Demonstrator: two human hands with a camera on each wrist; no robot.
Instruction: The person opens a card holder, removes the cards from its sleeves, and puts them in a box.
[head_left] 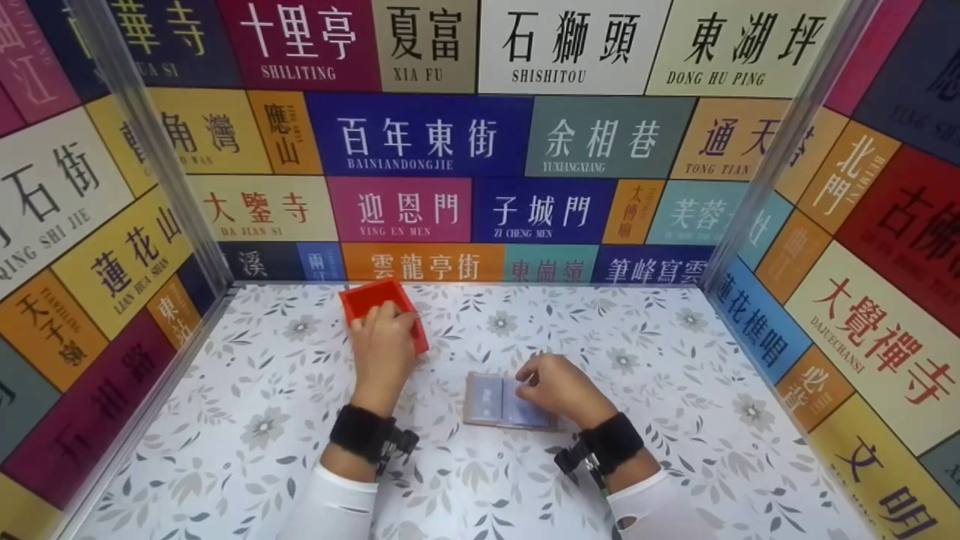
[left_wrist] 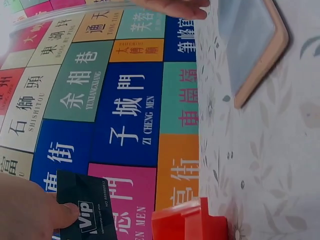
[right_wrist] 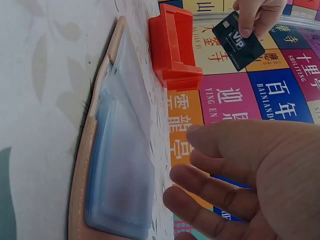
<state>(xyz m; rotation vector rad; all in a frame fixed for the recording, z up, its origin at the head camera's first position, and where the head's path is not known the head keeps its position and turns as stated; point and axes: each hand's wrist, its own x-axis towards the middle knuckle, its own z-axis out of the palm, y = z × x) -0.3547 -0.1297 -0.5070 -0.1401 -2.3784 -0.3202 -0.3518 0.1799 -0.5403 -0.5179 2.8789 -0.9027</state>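
Observation:
A black VIP card [right_wrist: 239,44] is pinched between the thumb and fingers of my left hand [head_left: 384,346], held above the red bin [head_left: 417,330]. The same card [left_wrist: 87,210] shows its white "Vip" print in the left wrist view. My right hand [head_left: 559,386] hovers over the right side of an opened card holder [head_left: 486,399] with clear plastic sleeves and a tan cover. In the right wrist view the fingers [right_wrist: 215,187] of that hand are relaxed and apart, holding nothing, beside the sleeves [right_wrist: 122,165].
A white tabletop [head_left: 262,480] with grey leaf and flower print lies under everything. Panels with coloured place-name signs [head_left: 420,135] stand at the back and both sides. The bin sits near the back panel, left of the card holder.

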